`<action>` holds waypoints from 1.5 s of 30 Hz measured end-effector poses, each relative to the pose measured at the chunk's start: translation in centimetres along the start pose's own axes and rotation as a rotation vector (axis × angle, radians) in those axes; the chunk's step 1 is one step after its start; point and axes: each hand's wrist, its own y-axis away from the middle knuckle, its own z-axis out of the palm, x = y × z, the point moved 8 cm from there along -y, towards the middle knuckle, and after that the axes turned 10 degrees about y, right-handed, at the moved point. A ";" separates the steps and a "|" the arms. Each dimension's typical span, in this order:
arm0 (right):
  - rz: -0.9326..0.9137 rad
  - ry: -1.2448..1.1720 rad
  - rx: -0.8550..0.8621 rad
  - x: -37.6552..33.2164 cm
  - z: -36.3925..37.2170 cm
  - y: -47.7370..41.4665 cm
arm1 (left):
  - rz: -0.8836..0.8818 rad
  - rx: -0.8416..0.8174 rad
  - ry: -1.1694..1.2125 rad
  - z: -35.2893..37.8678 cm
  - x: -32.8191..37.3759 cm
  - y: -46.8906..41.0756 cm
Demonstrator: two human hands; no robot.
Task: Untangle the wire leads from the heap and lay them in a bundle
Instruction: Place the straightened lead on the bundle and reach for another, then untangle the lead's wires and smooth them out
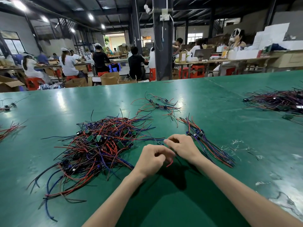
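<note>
A tangled heap (100, 145) of red, blue and black wire leads with small green circuit boards lies on the green table, left of my hands. My left hand (152, 158) has its fingers curled round wire ends, a red tip poking out below it. Just above and to the right, my right hand (182, 146) pinches the same lead (159, 142) near its small dark component. A straightened bundle (208, 145) of leads lies to the right of my right hand, running from far left to near right.
A loose scatter of leads (157, 104) lies farther back in the middle. Another big heap (277, 100) sits at the far right, and small clusters (9, 128) at the left edge. Worn, scuffed patches (278, 190) mark the table at right. Seated workers fill the hall behind.
</note>
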 end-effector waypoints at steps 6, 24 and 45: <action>-0.045 0.115 -0.094 -0.7 1.1 0.5 | -0.191 0.349 0.111 -3.9 -2.5 -0.6; -0.184 -0.280 -0.290 -4.0 1.7 2.2 | -0.394 0.348 0.444 -4.1 -5.4 -0.5; -0.092 -0.532 -0.080 -2.9 -0.4 1.6 | -0.422 0.148 0.656 -2.1 -4.7 -0.7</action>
